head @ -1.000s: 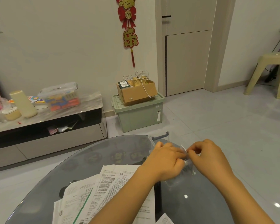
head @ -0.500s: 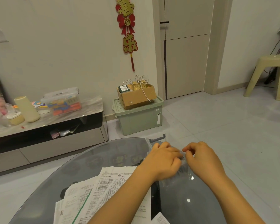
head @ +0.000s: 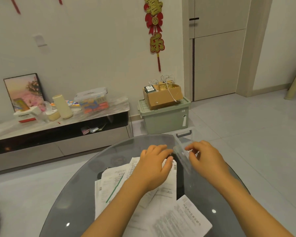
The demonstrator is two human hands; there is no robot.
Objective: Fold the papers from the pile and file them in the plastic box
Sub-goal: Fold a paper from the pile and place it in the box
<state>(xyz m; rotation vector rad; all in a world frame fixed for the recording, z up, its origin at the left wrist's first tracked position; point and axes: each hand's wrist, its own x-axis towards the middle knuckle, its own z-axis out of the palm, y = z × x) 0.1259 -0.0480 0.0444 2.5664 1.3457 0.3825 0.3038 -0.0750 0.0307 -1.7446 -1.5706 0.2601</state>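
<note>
A small clear plastic box (head: 182, 152) with a grey handle (head: 183, 134) stands at the far side of the round glass table (head: 79, 182). Its transparent walls and lid are hard to tell apart. My right hand (head: 206, 157) pinches the box's top edge from the right with thumb and forefinger. My left hand (head: 154, 165) lies over the top of the paper pile (head: 116, 182), and its fingertips and thumb grip the box's left side. A printed sheet (head: 186, 218) lies apart from the pile, near me on the right.
Behind the table a low TV cabinet (head: 61, 132) carries a clear storage tub, a cream cylinder and small boxes. A green bin (head: 164, 115) with a cardboard box on top stands on the floor by the door. Open tiled floor lies to the right.
The view has tilted down and swung left, showing more of the papers. Both hands stay at the plastic box, the left hand now lower over the pile's top.
</note>
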